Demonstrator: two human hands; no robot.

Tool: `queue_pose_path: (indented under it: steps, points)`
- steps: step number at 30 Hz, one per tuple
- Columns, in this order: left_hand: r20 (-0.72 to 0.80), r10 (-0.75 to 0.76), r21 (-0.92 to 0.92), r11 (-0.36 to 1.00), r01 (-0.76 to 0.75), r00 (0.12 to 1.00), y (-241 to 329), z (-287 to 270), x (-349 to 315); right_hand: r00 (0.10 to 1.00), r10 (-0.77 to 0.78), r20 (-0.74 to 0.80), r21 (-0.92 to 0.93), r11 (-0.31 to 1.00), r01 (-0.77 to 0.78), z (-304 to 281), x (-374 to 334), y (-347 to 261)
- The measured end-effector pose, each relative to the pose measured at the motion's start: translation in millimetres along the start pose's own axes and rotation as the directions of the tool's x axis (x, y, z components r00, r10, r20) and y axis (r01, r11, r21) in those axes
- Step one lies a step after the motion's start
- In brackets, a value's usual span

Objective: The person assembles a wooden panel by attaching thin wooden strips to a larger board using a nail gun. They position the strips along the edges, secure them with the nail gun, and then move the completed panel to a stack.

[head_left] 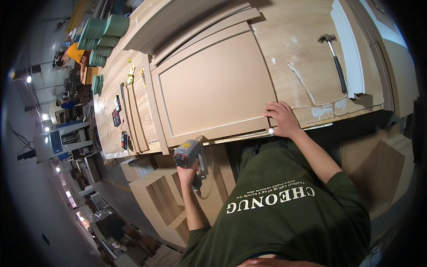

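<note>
A flat tan panel with a raised border frame (215, 82) lies on the workbench in front of me. My left hand (187, 172) is closed round the handle of a grey air nail gun (188, 152). The gun's nose is at the panel's near edge, toward its left corner; whether it touches is hard to make out. At the near right corner of the same panel, my right hand (284, 119) grips the frame, fingers over the top and thumb low at the edge. Something small and white shows at that thumb.
Stacked boards (187, 22) lie beyond the panel. A claw hammer (336, 62) rests on the bench (293, 44) to the right, beside white strips (349, 49). Left are wood strips (135, 118), small boxes (116, 116) and green rolls (100, 38). Board stacks (155, 200) stand below the bench.
</note>
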State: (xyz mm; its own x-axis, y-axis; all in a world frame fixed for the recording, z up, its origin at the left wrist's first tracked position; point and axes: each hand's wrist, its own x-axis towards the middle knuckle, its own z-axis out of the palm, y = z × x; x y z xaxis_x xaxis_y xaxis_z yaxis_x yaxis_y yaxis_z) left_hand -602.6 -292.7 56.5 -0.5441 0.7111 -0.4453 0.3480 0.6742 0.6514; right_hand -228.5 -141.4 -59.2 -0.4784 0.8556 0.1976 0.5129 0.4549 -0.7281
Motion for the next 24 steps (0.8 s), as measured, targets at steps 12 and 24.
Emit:
queue_pose_path:
  steps: [12,24]
  points:
    - [-0.007,-0.042,-0.002,0.999,0.042,0.999,-25.8,-52.2,38.3,0.998,0.019,0.062,-0.09,0.996,-0.014,2.9,6.2,-7.9]
    - [0.046,-0.115,0.038,0.993,0.113,0.992,-23.5,-79.4,53.4,1.0,-0.009,0.026,-0.099,0.995,0.012,3.0,6.5,-10.9]
